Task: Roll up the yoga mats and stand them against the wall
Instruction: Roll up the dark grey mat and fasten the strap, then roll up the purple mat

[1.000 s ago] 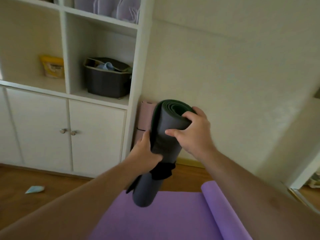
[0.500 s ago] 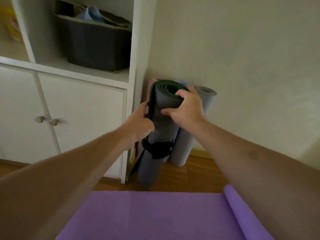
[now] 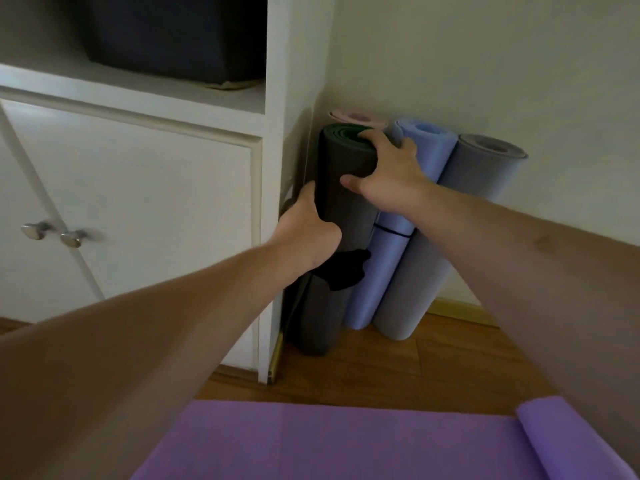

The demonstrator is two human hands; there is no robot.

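Four rolled mats [image 3: 346,202] upright, one purple mat [image 3: 311,441] flat.

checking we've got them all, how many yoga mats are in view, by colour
dark grey, rolled, standing, gripped by the left hand and right hand: 1
pink, rolled, standing behind it: 1
blue, rolled, standing: 1
light grey, rolled, standing: 1
purple, lying on the floor, only one edge rolled: 1
total: 5
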